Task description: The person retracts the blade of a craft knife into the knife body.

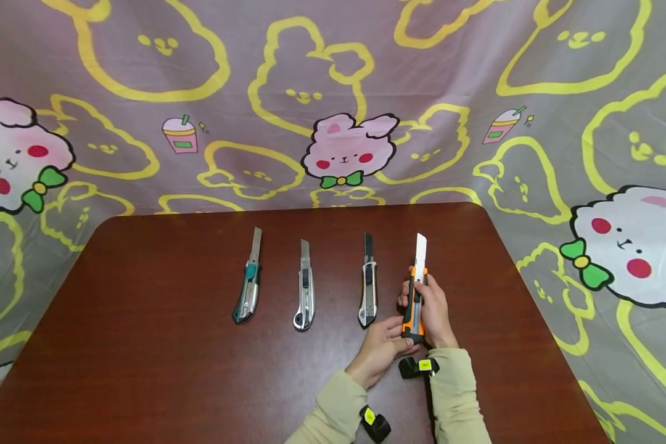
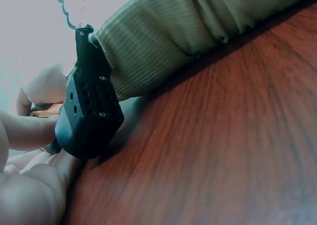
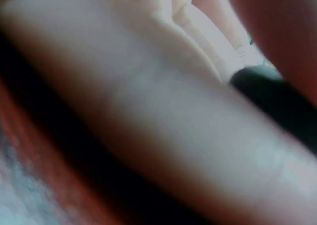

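Observation:
An orange and black utility knife (image 1: 407, 308) points away from me at the right of the table, its long blade (image 1: 420, 250) extended. My right hand (image 1: 436, 314) grips its handle, with the thumb on top near the slider. At the knife's black butt end, the fingers and thumb of my left hand (image 1: 382, 346) pinch it. Only a sliver of its orange handle (image 2: 47, 109) shows in the left wrist view, mostly covered by hands and a black wrist camera (image 2: 90, 111). Blurred fingers fill much of the right wrist view, beside a dark end (image 3: 270, 93) of the knife.
Left of my hands, three more utility knives lie in a row, blades out: a grey-and-black one (image 1: 369, 290), a silver one (image 1: 305, 293) and a teal-and-silver one (image 1: 250, 287). The brown table (image 1: 144, 345) has a patterned cloth (image 1: 233, 117) behind it.

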The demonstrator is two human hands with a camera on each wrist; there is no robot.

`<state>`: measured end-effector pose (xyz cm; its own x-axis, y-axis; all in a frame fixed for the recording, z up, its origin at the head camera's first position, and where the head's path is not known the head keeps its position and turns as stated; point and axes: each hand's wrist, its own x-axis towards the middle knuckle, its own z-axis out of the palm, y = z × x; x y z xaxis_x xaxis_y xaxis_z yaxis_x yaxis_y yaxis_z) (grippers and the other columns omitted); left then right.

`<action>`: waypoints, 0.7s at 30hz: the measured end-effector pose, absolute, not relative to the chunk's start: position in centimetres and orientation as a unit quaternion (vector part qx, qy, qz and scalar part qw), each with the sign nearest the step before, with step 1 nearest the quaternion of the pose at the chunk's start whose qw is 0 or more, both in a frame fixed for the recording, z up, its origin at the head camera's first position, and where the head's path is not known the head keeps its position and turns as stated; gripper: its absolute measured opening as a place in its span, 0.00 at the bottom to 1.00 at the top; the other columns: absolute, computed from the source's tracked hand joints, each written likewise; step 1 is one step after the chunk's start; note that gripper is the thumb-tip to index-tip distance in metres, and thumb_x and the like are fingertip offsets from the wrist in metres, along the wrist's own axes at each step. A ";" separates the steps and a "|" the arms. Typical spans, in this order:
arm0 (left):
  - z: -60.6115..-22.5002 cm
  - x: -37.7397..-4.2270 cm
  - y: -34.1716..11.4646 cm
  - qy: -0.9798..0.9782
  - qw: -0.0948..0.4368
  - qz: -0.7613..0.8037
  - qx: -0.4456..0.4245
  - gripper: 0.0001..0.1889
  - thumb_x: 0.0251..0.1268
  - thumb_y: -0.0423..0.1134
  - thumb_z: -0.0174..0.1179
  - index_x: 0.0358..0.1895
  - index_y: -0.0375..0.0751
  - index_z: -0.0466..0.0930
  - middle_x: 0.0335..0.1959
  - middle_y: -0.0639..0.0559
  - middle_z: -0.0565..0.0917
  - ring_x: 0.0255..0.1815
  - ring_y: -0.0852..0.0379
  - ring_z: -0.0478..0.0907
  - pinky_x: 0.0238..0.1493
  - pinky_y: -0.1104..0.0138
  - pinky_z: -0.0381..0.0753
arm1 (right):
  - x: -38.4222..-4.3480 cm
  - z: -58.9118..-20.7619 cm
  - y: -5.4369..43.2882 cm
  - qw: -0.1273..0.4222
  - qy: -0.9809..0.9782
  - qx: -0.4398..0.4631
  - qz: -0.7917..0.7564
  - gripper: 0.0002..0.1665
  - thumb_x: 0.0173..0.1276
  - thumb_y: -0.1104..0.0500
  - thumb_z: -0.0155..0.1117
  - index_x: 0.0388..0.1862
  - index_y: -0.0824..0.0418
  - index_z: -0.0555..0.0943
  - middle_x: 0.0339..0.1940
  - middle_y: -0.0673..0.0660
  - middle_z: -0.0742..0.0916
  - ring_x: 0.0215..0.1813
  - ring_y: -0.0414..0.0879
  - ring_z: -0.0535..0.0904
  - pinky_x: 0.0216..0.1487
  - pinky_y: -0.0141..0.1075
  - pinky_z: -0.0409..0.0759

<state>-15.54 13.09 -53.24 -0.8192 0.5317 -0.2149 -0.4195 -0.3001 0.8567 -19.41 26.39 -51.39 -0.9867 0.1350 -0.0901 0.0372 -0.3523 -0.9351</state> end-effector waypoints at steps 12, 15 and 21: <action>-53.2 -15.7 13.0 0.506 0.299 0.808 0.054 0.27 0.59 0.18 0.51 0.65 0.21 0.64 0.57 0.28 0.77 0.50 0.50 0.81 0.53 0.62 0.85 | -19.6 -51.8 26.6 0.045 -0.582 -0.051 0.810 0.15 0.76 0.68 0.35 0.58 0.67 0.61 0.32 0.53 0.79 0.27 0.43 0.75 0.33 0.30 0.81; -53.2 -15.7 13.0 0.507 0.298 0.808 0.052 0.27 0.60 0.18 0.51 0.65 0.22 0.64 0.57 0.29 0.78 0.50 0.50 0.81 0.53 0.62 0.85 | -19.6 -51.8 26.6 0.038 -0.591 -0.062 0.804 0.13 0.77 0.67 0.35 0.56 0.68 0.63 0.34 0.51 0.83 0.29 0.42 0.78 0.35 0.31 0.83; -52.9 -15.5 13.1 0.510 0.288 0.809 0.048 0.25 0.60 0.18 0.52 0.63 0.23 0.67 0.55 0.28 0.79 0.50 0.48 0.81 0.52 0.61 0.86 | -19.6 -51.7 26.7 0.032 -0.602 -0.065 0.795 0.23 0.73 0.67 0.32 0.63 0.76 0.60 0.36 0.51 0.86 0.31 0.42 0.82 0.38 0.33 0.85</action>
<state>-15.50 13.09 -52.92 -0.8291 0.5157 -0.2160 -0.4175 -0.3141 0.8526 -19.65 26.68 -51.72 -0.9895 0.1294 -0.0639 0.0265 -0.2719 -0.9619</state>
